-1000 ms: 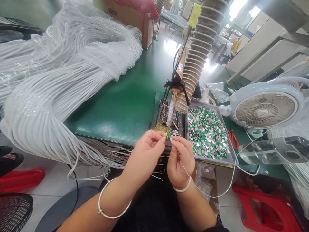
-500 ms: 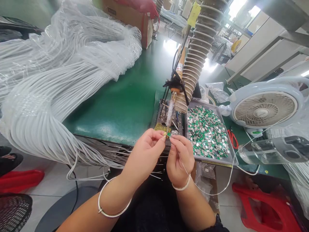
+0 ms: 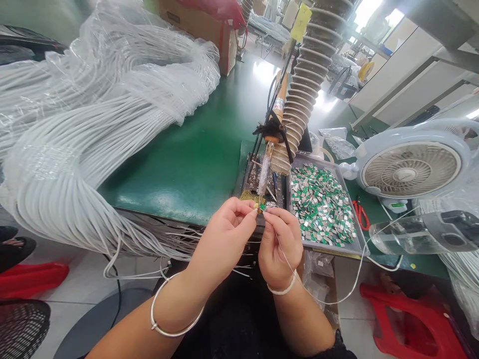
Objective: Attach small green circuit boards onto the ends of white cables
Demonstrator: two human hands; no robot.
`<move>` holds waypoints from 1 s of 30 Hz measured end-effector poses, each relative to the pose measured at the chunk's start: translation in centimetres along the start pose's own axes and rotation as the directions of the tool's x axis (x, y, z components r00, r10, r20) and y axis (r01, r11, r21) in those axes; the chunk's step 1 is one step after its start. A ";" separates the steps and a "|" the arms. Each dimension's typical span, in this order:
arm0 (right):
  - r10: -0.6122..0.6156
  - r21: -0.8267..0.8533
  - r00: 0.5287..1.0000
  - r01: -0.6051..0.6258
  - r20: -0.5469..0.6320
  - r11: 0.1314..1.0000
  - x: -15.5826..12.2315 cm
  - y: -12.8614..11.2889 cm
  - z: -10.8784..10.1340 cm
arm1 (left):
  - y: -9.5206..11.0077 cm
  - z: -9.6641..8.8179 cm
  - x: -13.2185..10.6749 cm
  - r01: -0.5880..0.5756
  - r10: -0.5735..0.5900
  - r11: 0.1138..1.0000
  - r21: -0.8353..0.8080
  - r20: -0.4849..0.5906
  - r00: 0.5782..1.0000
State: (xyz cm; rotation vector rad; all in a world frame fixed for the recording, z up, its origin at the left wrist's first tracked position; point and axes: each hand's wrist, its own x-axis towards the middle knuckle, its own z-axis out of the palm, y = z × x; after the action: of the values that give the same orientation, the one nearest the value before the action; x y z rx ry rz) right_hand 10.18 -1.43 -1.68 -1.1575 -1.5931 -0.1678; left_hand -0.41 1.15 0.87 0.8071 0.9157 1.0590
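My left hand [image 3: 224,239] pinches a small green circuit chip [image 3: 261,206] between thumb and forefinger at the front edge of the green table [image 3: 194,149]. My right hand [image 3: 280,244] is closed on the end of a thin white wire [image 3: 355,279], holding its tip against the chip. Both meet just under the tip of a fixed soldering iron [image 3: 266,164], which hangs tilted over a dark tray of solder scraps [image 3: 258,182]. The wire loops down to the right and back up toward the table.
A grey tray [image 3: 339,172] full of several green and silver chips lies right of the iron. A ribbed fume hose [image 3: 303,85] rises behind it. A big bundle of white cables in clear plastic [image 3: 86,124] fills the left. A white fan [image 3: 411,169], red scissors [image 3: 361,214] and red stools [image 3: 411,319] are at right.
The hands have stayed together under the iron tip with only slight shifts. The hanging loop of white wire has swayed a little.
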 end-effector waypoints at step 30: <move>0.179 0.066 0.973 -0.190 0.148 0.980 -1.1 0.4 -1.1 | -0.6 -1.7 -0.5 -0.188 0.081 0.860 0.474 0.236 0.968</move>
State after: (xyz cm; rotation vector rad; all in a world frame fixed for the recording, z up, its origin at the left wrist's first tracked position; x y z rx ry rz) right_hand 11.13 -2.48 -2.32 -1.2709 -1.5896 0.1011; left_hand -1.88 0.70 -0.26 1.4031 0.9725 0.8431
